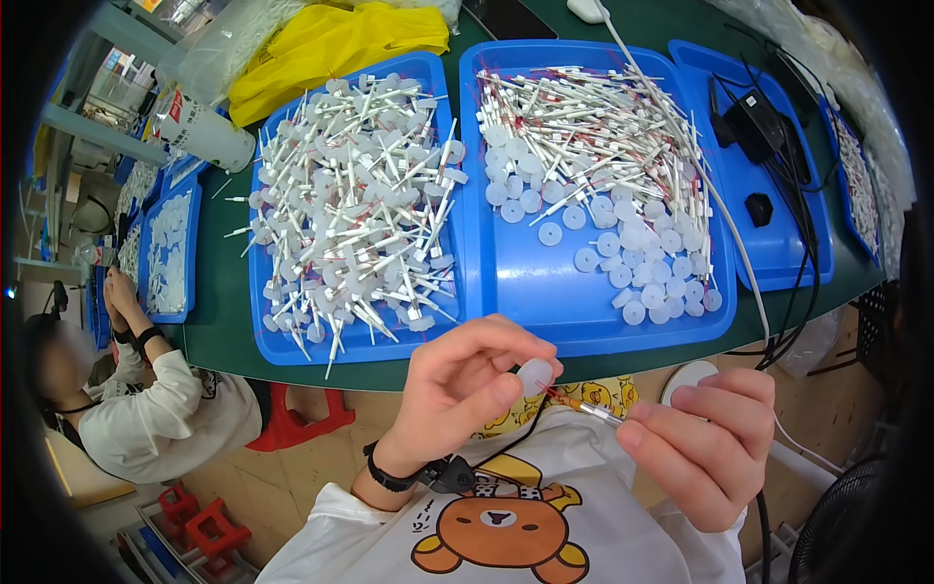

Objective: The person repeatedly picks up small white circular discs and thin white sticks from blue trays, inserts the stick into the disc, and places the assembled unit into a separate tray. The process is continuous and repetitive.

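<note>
Between the thumb and fingers of my left hand (452,384) is a small translucent white disc (534,376), held just off the table's near edge. My right hand (710,443) pinches a thin silvery rod (600,413) whose brownish end points at the disc. Fine red thread shows between the rod's tip and the disc; whether it passes through the disc's hole I cannot tell. Beyond my hands, the middle blue tray (525,302) holds white sticks with red threads (603,127) and loose discs (642,263). White sticks with discs on them (355,195) fill the left blue tray (257,321).
A right-hand blue tray (793,258) carries a black power adapter (754,127) and cables. A white cable (715,190) crosses the middle tray. A yellow bag (331,49) and a paper cup (204,131) stand at the back left. Another person (165,419) sits at left.
</note>
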`<action>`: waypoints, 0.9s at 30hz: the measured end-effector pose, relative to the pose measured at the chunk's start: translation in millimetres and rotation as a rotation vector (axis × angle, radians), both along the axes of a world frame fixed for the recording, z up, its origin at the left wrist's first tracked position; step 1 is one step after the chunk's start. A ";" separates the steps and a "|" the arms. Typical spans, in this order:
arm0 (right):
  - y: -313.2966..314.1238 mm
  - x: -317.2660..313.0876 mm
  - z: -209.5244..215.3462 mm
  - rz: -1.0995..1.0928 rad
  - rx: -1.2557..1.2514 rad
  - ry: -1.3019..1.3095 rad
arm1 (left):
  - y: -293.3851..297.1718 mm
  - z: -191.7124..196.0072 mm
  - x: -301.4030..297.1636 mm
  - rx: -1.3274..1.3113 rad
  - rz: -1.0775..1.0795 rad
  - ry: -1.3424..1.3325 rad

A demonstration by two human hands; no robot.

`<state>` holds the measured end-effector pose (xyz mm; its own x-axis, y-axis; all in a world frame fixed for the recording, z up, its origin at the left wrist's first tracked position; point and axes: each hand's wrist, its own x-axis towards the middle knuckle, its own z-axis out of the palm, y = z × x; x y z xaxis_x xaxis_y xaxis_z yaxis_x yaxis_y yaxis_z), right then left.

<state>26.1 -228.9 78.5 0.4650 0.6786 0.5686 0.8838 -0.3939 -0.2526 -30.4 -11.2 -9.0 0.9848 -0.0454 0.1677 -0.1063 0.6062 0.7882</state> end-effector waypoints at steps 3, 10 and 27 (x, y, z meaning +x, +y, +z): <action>0.5 -0.1 -0.9 -0.012 0.008 -0.023 | -1.7 1.0 0.1 -0.011 -0.008 -0.001; 0.5 1.4 -0.1 0.024 -0.024 -0.036 | -2.3 1.2 -1.2 -0.020 -0.020 0.002; 8.5 10.9 -20.5 0.084 0.038 -0.052 | -8.0 9.0 -2.3 0.106 0.041 -0.063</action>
<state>37.0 -220.4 58.0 0.3766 0.6914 0.6165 0.9256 -0.3086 -0.2193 -32.7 -19.2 0.0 0.9740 -0.0260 0.2252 -0.1802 0.5139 0.8387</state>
